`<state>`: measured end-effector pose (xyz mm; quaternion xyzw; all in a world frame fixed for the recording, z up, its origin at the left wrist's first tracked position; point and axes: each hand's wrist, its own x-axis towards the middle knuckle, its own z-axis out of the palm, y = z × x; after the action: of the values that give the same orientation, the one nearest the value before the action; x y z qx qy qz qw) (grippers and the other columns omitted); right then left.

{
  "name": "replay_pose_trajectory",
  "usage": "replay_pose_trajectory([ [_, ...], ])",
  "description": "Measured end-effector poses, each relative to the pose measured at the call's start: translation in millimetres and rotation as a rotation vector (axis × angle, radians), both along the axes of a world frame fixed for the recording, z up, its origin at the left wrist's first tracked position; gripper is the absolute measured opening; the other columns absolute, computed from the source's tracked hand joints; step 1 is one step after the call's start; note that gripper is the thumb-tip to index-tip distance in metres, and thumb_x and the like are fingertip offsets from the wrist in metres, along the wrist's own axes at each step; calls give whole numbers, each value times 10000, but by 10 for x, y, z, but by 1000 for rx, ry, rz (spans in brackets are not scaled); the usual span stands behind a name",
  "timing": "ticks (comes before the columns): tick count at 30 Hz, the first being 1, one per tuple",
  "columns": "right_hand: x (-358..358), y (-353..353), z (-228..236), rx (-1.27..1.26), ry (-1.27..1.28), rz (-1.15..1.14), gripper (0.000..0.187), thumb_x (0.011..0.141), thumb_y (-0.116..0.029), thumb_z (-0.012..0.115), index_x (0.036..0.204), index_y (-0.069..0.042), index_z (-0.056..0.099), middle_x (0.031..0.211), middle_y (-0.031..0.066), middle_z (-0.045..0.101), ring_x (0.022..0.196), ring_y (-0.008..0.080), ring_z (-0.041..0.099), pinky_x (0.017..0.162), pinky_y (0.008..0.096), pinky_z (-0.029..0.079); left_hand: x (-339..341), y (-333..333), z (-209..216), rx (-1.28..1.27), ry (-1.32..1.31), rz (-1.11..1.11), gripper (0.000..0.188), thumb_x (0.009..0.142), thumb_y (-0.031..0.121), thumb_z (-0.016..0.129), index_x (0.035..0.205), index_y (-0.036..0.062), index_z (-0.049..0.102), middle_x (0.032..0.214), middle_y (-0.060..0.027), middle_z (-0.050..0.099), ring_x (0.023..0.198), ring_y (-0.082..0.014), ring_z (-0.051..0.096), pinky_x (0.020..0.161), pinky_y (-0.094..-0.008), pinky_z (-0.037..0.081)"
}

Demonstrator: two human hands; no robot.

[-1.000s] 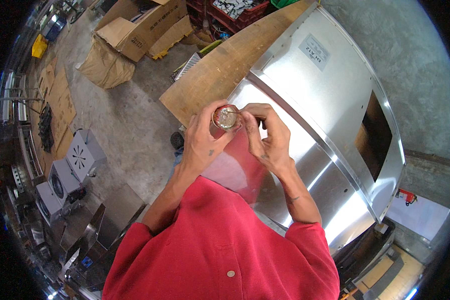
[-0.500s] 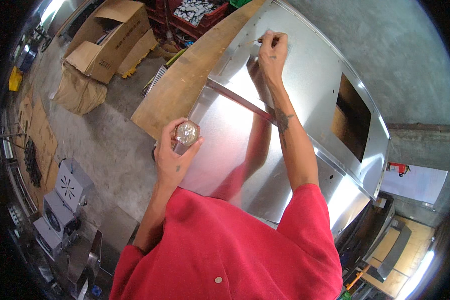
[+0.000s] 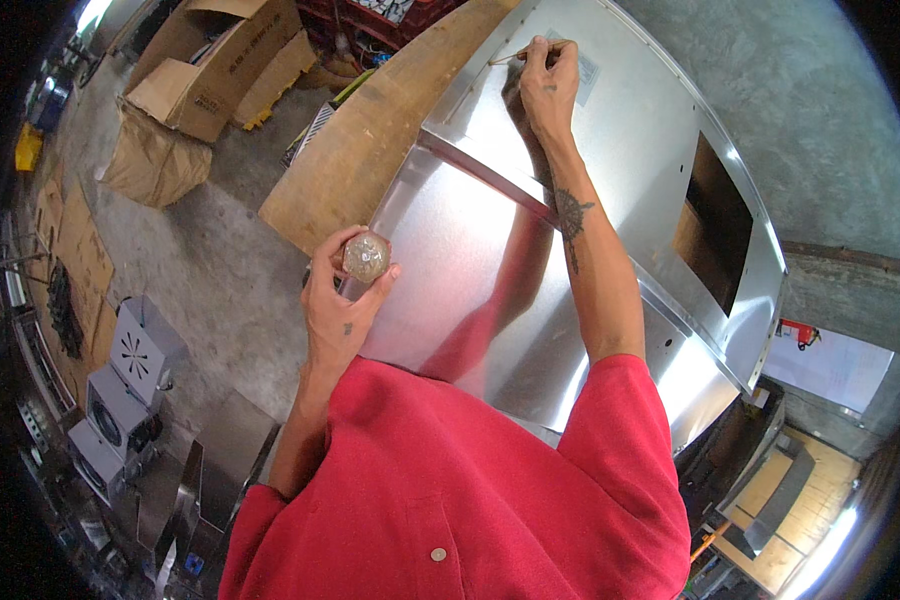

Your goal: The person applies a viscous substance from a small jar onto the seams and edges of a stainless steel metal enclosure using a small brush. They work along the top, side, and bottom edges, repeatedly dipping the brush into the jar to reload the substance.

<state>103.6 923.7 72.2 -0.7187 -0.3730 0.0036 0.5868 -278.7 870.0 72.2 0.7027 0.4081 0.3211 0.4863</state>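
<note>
A small round jar (image 3: 367,257) is in the grasp of my left hand (image 3: 336,315), its top facing up and its contents pale and glossy. My fingers and thumb wrap its sides, near the edge of a large shiny sheet-metal panel (image 3: 460,270). Farther away, my right hand (image 3: 550,88) pinches a thin tan stick (image 3: 505,60) over the panel's far part. Its tip points left, near a row of small marks along the panel's edge; whether it touches the metal I cannot tell. Beside my right fingers lies a dull grey rectangular patch (image 3: 588,80).
A raised seam (image 3: 485,183) crosses the panel, and a rectangular cutout (image 3: 712,225) opens at its right. The panel rests over a wooden board (image 3: 340,165). An open cardboard box (image 3: 220,70) stands far left. Grey metal boxes (image 3: 120,410) sit on the floor at left.
My right hand has shifted slightly farther away with the stick, uncovering more of the grey patch beside it. The left hand still holds the jar, almost unmoved.
</note>
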Motion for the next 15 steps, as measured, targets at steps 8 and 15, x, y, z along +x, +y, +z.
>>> replay_pose_trajectory([
  [8, -64, 2, 61, -47, -30, -26, 317, 1102, -268, 580, 1044, 44, 567, 914, 205, 707, 831, 280, 672, 817, 416, 542, 20, 4, 58, -24, 21, 5, 608, 856, 143, 909, 1380, 57, 613, 1283, -138, 703, 1115, -243, 700, 952, -390, 550],
  [15, -16, 6, 9, -62, -20, -16, 323, 1103, -271, 581, 1041, 46, 567, 928, 213, 700, 854, 281, 669, 828, 426, 537, 25, 14, 60, -31, 8, -12, 597, 857, 121, 904, 1375, 65, 613, 1273, -128, 714, 1123, -240, 706, 944, -388, 556],
])
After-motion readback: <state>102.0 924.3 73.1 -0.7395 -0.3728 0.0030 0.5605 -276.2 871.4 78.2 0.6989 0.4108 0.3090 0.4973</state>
